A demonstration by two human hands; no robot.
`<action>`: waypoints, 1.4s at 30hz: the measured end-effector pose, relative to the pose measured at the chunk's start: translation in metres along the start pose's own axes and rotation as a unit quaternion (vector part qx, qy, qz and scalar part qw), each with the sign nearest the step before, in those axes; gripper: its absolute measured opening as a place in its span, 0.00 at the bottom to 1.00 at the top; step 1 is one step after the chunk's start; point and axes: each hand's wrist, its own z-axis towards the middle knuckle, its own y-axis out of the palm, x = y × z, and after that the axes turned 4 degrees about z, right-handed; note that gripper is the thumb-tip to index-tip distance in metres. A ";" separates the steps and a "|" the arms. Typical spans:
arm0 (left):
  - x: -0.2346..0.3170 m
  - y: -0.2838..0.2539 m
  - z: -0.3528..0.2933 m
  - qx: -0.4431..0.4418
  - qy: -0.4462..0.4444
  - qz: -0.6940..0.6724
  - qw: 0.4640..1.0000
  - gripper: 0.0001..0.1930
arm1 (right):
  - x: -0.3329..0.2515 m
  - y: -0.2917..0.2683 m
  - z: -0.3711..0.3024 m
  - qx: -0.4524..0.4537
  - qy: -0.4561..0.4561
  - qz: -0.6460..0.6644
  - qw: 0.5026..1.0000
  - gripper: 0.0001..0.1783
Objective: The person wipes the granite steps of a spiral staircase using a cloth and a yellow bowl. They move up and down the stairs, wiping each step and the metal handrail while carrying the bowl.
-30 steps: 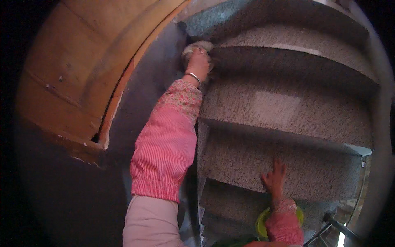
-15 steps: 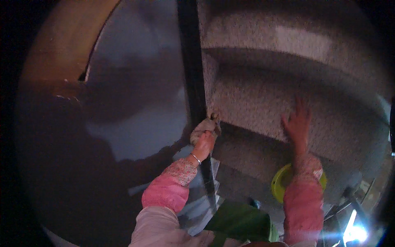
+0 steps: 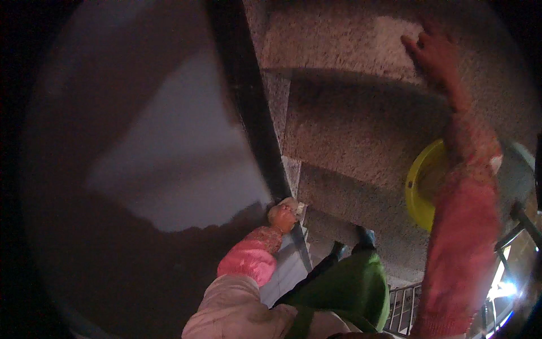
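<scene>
Item: wiping along a staircase edge, viewed from above by the person at work.

Left hand (image 3: 282, 216): fist closed around a small pale cloth (image 3: 297, 207), pressed where the dark skirting strip (image 3: 254, 124) meets the corner of a lower speckled stone step (image 3: 344, 192). The grip looks tight; only a scrap of cloth shows past the fingers. Pink patterned sleeve cover over a pale sleeve.

Right hand (image 3: 435, 53): flat and open, fingers spread, resting on the tread of an upper step (image 3: 339, 39). It holds nothing and appears to serve as a brace.

Progress, judged from position alone: the cloth sits low on the flight, near the person's feet (image 3: 353, 244), with several steps and a long run of skirting strip above it. Whether those upper parts are already wiped cannot be told; the stone shows no clear wet or clean mark in this dim reddish light.

Containers: one yellow bowl-shaped basin (image 3: 420, 189) stands on a step at the right, partly hidden behind the right forearm. Its inside is in shadow; contents cannot be made out.

Other: grey wall (image 3: 169, 147) to the left; metal railing (image 3: 406, 299) at lower right; green trousers (image 3: 344, 288) at bottom centre.
</scene>
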 end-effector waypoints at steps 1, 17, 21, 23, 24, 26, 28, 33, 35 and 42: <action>0.004 -0.006 0.000 0.008 0.030 0.033 0.999 0.13 | 0.007 -0.016 -0.004 -0.051 0.003 -0.033 0.998 0.26; 0.044 0.044 -0.058 -0.034 0.013 -0.038 0.999 0.06 | -0.099 -0.212 -0.474 -0.118 0.405 0.244 0.873 0.10; -0.022 -0.140 -0.010 0.101 -0.082 0.035 0.991 0.08 | -0.167 -0.209 -0.525 -0.104 0.472 0.272 0.832 0.07; -0.069 -0.170 0.015 0.186 -0.063 0.195 0.961 0.16 | -0.190 -0.198 -0.529 -0.127 0.457 0.283 0.834 0.07; -0.081 -0.189 0.023 0.194 -0.051 0.193 0.961 0.16 | -0.197 -0.194 -0.534 -0.135 0.452 0.289 0.833 0.06; -0.088 -0.204 0.033 0.179 -0.036 0.211 0.960 0.15 | -0.206 -0.191 -0.537 -0.143 0.428 0.310 0.837 0.06; -0.083 -0.192 0.035 0.137 -0.027 0.249 0.959 0.14 | -0.217 -0.192 -0.553 -0.160 0.411 0.297 0.847 0.05; -0.041 -0.093 0.016 0.101 0.045 0.295 0.949 0.09 | -0.223 -0.202 -0.618 -0.207 0.428 0.300 0.827 0.06; -0.021 -0.026 -0.001 0.085 0.051 0.294 0.951 0.09 | -0.226 -0.202 -0.635 -0.210 0.451 0.318 0.807 0.07; 0.077 0.134 -0.051 -0.028 0.090 0.187 0.978 0.09 | -0.230 -0.174 -0.684 -0.268 0.506 0.300 0.763 0.09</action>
